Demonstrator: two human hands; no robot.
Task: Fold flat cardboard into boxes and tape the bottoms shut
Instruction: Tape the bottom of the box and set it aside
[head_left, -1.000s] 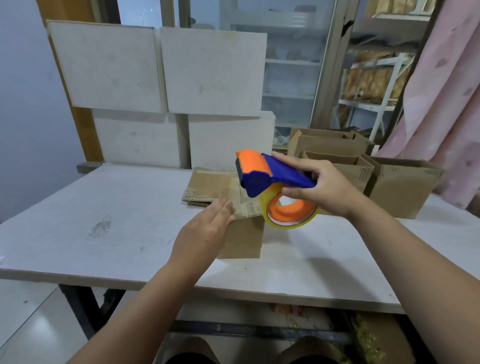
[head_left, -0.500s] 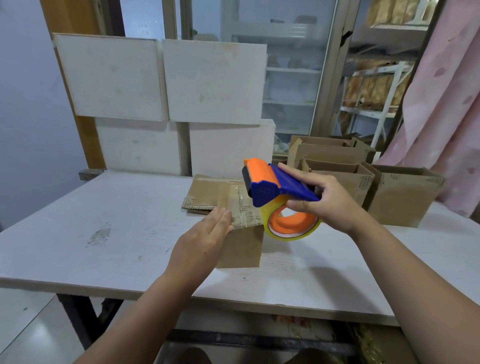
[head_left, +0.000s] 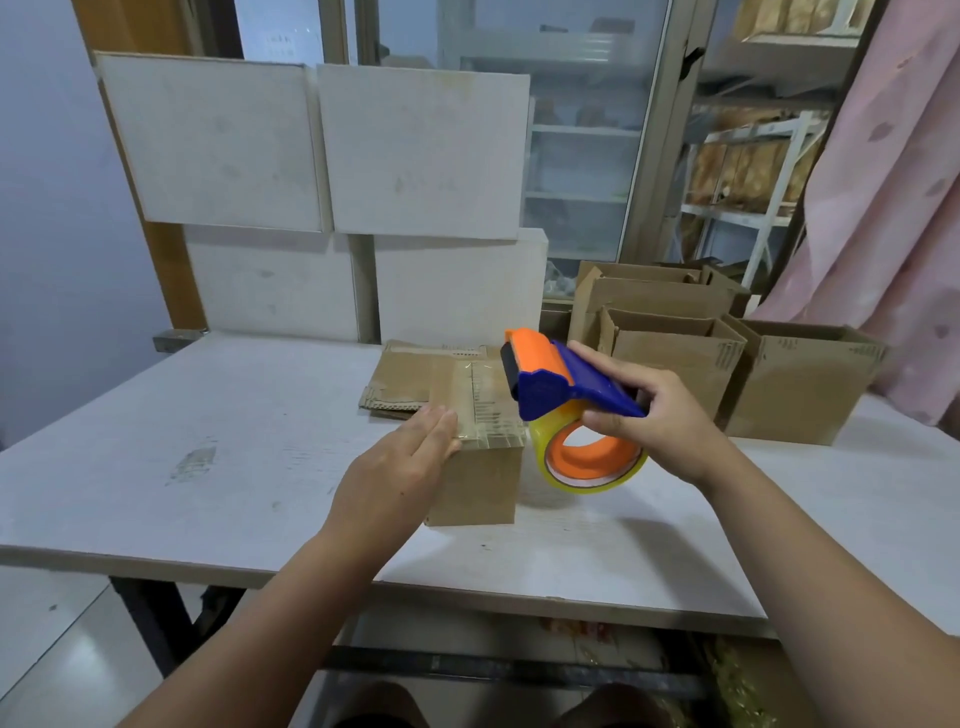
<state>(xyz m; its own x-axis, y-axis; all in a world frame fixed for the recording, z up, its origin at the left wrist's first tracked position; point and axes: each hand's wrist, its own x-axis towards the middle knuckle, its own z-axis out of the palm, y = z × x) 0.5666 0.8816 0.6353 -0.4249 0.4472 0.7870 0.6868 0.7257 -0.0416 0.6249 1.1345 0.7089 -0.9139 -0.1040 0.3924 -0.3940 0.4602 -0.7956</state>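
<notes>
While the left grip (head_left: 400, 467) lies flat and open on its taped top edge, the small box (head_left: 478, 483) stands on the table (head_left: 208, 415)
Light, thin cardboard, likely to slide or dent: steady it by its stiffer edges; the right grip (head_left: 654, 415) is curled round the tape dispenser (head_left: 550, 384), just beside the box

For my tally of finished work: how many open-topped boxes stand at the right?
3: the right box near the curtain, the middle box beside it, the back box behind that one. Others may be hidden behind them.
</notes>
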